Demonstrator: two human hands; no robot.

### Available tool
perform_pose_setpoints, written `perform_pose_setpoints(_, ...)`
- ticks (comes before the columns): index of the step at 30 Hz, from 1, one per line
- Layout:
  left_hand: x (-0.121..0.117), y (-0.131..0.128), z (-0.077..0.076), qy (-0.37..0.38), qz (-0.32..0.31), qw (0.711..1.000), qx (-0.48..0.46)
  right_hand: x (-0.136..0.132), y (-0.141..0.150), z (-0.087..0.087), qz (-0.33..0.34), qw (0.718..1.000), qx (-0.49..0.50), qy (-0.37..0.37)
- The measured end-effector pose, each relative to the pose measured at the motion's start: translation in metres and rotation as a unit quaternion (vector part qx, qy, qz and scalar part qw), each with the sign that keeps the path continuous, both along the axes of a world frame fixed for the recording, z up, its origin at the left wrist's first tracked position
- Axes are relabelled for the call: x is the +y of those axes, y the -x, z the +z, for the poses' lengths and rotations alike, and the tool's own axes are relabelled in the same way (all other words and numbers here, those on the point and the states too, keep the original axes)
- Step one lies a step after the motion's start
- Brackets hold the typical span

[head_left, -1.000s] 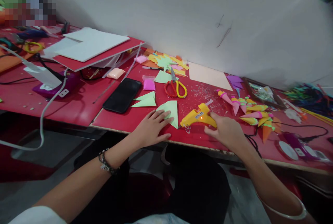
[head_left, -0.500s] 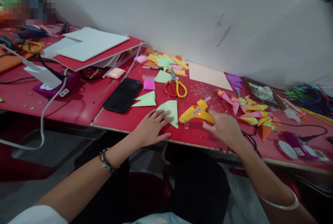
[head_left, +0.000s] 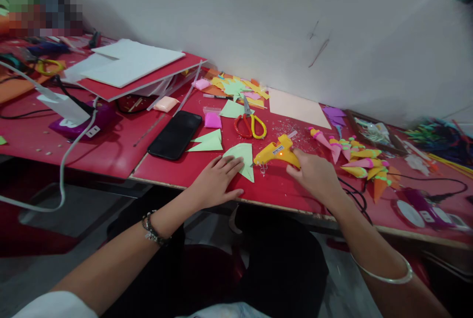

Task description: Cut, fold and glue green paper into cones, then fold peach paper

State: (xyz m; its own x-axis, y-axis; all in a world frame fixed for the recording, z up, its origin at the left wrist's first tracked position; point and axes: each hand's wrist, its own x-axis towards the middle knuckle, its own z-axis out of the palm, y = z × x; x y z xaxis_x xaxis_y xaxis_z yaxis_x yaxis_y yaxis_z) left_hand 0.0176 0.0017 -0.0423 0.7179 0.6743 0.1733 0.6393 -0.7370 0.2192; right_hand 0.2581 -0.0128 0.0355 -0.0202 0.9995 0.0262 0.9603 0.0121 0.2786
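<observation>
My left hand (head_left: 221, 177) is palm-down on the light green paper piece w/ a curved edge (head_left: 247, 160), fingers a bit apart and thumb out to the side, not gripping anything afaict. The paper lies flat on the red tabletop (head_left: 273, 192) near the front edge. My right hand (head_left: 314, 173) is closed around the handle of the yellow plastic glue gun (head_left: 279, 153), orange light lit on its side, w/ a clear glue stick (head_left: 293, 134) poking out the back. Nozzle's right by the R edge of the paper; can't tell if it's touching.

Just L of the paper are the pointed light green paper scraps (head_left: 210, 142), then the black phone (head_left: 175, 135) lying flat. Behind, there's a small bag of bright pink clay-like stuff (head_left: 213, 119) plus scissors w/ one red and one yellow handle (head_left: 251, 127), blades pointing away from me. Past those, a messy pile of coloured paper offcuts (head_left: 238, 87) and a pale peach paper sheet (head_left: 297, 107) by the wall (head_left: 236, 17).

Over on the R: a bunch of pink, yellow & orange cones (head_left: 364, 160), and a purple power strip (head_left: 424, 207) further out. Far L has stacked white boards (head_left: 136, 62) w/ red showing under the top ones.
</observation>
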Motion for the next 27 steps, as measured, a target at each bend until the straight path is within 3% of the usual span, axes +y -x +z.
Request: perform_pose_setpoints(27,-0.001,0.000,0.001,-0.001,0.006,1.000,-0.001,0.029,0.009,-0.007,-0.001,0.997,0.023,-0.074)
